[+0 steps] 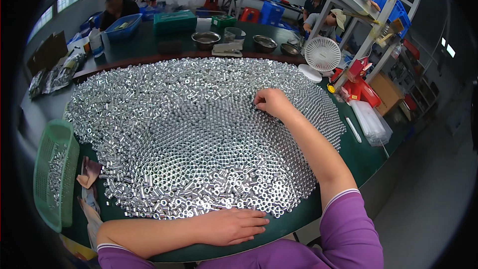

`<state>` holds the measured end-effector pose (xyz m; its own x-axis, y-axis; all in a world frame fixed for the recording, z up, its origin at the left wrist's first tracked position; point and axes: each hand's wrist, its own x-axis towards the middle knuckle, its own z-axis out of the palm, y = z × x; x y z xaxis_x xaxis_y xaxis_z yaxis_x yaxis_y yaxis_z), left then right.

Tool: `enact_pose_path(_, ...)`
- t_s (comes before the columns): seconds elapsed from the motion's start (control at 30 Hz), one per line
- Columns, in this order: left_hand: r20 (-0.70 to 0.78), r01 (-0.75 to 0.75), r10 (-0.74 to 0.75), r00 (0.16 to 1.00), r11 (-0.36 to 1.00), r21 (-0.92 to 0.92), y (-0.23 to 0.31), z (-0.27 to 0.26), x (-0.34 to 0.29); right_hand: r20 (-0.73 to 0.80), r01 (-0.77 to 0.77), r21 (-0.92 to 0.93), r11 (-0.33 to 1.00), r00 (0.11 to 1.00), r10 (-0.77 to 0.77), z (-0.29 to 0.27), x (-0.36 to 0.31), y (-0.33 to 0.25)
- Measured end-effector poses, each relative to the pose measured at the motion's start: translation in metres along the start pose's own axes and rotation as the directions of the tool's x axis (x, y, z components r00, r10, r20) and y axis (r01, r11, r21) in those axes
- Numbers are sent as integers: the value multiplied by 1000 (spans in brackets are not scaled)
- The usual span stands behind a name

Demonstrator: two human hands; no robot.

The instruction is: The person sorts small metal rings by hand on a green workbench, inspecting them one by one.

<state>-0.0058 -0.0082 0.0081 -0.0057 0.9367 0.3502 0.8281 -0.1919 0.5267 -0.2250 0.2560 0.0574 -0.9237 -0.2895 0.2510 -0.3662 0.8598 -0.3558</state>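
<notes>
A broad spread of small shiny metal sleeves [209,134] covers the green table [284,226]. Many in the middle and to the right stand on end in tight rows. Towards the far side and along the near edge, others lie loose and tipped over. My right hand [273,102] reaches over the far right part of the standing rows, thumb and fingers pinched together at the sleeves; what lies between the fingertips is too small to make out. Flat along the near edge rests my left hand [234,226], fingers stretched out, just in front of the loose sleeves and holding nothing.
A green basket [42,179] with small metal parts stands at left, beside a crumpled cloth [89,172]. Metal bowls [206,39], a white fan [322,54] and a blue tray [123,27] line the far side. Plastic bags [367,122] and a white pen [353,129] lie right. Several people work beyond.
</notes>
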Motion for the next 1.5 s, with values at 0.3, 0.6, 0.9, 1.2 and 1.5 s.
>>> enact_pose_path(0.3,19,14,-13,1000,1000,-27,1,-3,2,16,-8,-41,999,1000,9,-3,2,-17)
enact_pose_path(0.6,-36,-27,28,999,999,23,0,0,1,65,101,-9,995,993,-101,12,7,-37)
enact_pose_path(0.9,-30,-18,18,999,1000,22,0,0,1,75,98,-82,992,993,-92,15,9,-36)
enact_pose_path(1.2,2,-1,1,1000,1000,15,1,-1,1,-116,112,-112,987,985,-125,-2,8,-12)
enact_pose_path(1.5,-2,-15,15,1000,1000,19,-1,-1,1,84,-67,-67,996,994,72,-11,-11,0)
